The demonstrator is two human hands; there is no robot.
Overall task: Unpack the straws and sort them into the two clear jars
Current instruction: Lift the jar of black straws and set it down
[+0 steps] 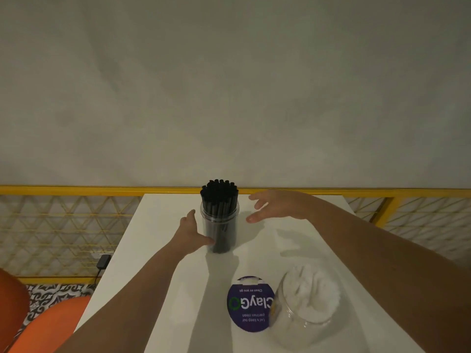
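A clear jar (221, 233) packed with upright black straws (219, 194) stands near the far edge of the white table (158, 225). My left hand (190, 235) is spread open against the jar's left side, thumb touching its lower wall. My right hand (275, 205) hovers open just right of the jar, a small gap away, holding nothing. A second clear jar (303, 319) filled with white straws (312, 289) stands at the near right of the table.
A round purple sticker (248, 304) reading "ClayGo" lies on the table beside the white-straw jar. Behind the table runs a yellow railing (76, 191) with lattice mesh. Orange seats (48, 324) sit at the lower left, and a black charger (103, 261) is plugged in.
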